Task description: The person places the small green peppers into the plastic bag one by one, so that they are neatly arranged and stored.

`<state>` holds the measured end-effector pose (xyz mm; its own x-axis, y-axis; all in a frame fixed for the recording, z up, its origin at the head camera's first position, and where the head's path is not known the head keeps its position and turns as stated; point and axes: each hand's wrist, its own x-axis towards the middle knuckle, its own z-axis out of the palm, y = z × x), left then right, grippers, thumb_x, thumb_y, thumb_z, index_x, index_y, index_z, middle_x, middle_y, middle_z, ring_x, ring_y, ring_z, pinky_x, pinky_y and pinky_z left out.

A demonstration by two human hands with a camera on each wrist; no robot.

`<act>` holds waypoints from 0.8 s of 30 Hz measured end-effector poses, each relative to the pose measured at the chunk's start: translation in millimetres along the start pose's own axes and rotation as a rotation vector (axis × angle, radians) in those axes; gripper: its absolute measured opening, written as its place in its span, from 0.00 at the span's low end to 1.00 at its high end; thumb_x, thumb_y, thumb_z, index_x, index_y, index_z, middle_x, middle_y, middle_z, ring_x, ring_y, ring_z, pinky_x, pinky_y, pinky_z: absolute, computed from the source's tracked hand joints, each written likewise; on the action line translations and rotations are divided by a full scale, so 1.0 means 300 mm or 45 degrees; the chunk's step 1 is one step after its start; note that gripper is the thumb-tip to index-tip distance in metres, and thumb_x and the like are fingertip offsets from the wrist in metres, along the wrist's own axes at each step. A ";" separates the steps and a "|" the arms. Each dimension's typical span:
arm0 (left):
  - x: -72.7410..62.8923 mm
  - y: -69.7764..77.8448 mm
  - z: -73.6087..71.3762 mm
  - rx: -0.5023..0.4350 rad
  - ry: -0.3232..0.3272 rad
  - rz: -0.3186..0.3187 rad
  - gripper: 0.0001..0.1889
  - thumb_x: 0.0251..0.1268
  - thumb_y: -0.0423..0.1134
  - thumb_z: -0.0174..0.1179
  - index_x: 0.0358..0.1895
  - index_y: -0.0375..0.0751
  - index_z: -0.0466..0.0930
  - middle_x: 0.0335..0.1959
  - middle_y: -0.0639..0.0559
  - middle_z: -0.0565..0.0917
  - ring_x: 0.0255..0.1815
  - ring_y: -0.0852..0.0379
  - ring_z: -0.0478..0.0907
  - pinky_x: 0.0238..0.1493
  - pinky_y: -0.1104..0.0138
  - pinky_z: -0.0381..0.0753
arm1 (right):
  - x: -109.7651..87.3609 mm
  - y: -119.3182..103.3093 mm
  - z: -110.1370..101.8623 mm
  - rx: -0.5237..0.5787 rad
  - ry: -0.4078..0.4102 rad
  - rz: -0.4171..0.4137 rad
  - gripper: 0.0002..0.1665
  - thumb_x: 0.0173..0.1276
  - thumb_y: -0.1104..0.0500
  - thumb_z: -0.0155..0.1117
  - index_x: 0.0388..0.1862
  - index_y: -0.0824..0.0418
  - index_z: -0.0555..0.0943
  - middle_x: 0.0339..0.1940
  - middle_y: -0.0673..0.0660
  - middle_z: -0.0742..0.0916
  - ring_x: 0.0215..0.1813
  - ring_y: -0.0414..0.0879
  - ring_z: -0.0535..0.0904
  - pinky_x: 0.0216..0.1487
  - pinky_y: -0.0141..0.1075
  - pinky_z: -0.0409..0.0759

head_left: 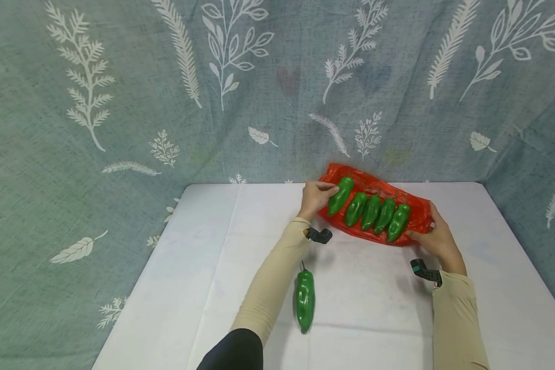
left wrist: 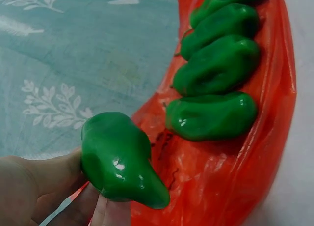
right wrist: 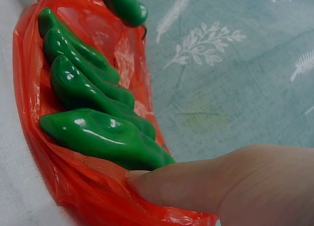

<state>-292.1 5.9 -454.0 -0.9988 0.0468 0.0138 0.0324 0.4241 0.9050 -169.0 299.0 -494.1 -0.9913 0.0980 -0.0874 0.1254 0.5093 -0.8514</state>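
Observation:
My left hand [head_left: 317,198] pinches a green chili pepper [head_left: 340,196] between thumb and fingers, over the left end of a red plastic bag [head_left: 336,173]. In the left wrist view this pepper [left wrist: 117,159] is tilted with its narrow tip towards the camera. Several more green peppers [head_left: 399,223] lie side by side in a row on the bag. At the bag's right end, my right hand [head_left: 441,242] holds the plastic, its thumb [right wrist: 171,186] on top beside the last pepper of the row. The right hand's other fingers are mostly hidden.
A single green pepper [head_left: 305,300] with a thin stem lies on the white table [head_left: 365,298], beside my left forearm. Behind the table's back edge hangs a blue-green curtain [head_left: 277,92] with white leaf prints.

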 end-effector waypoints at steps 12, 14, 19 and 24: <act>0.016 -0.022 0.047 0.113 0.056 0.005 0.09 0.67 0.41 0.71 0.44 0.41 0.93 0.42 0.46 0.93 0.44 0.50 0.90 0.42 0.67 0.84 | 0.005 -0.002 -0.005 0.032 -0.012 0.040 0.64 0.68 0.66 0.68 0.87 0.55 0.35 0.83 0.76 0.56 0.77 0.79 0.59 0.72 0.72 0.64; 0.018 -0.027 0.054 0.135 0.060 0.001 0.10 0.67 0.41 0.71 0.45 0.41 0.93 0.43 0.46 0.93 0.46 0.50 0.90 0.45 0.65 0.85 | 0.005 -0.001 -0.004 0.032 -0.009 0.032 0.63 0.68 0.66 0.68 0.87 0.55 0.36 0.83 0.76 0.57 0.77 0.79 0.59 0.72 0.72 0.64; 0.024 -0.041 0.073 0.166 0.071 -0.002 0.10 0.67 0.40 0.71 0.46 0.41 0.93 0.43 0.47 0.93 0.48 0.50 0.89 0.48 0.63 0.85 | 0.007 0.003 -0.007 0.029 -0.013 0.025 0.64 0.68 0.66 0.68 0.87 0.56 0.35 0.83 0.77 0.56 0.77 0.80 0.60 0.72 0.71 0.65; 0.031 -0.054 0.091 0.176 0.083 -0.006 0.09 0.67 0.40 0.71 0.45 0.41 0.93 0.43 0.47 0.93 0.48 0.50 0.89 0.48 0.62 0.85 | 0.005 0.000 -0.008 0.035 -0.015 0.035 0.64 0.68 0.65 0.68 0.87 0.56 0.34 0.83 0.76 0.56 0.77 0.79 0.60 0.72 0.71 0.66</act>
<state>-301.0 24.3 -480.2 -0.9991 -0.0127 0.0413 0.0277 0.5450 0.8380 -170.5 301.0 -492.9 -0.9880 0.1016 -0.1163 0.1512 0.4828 -0.8626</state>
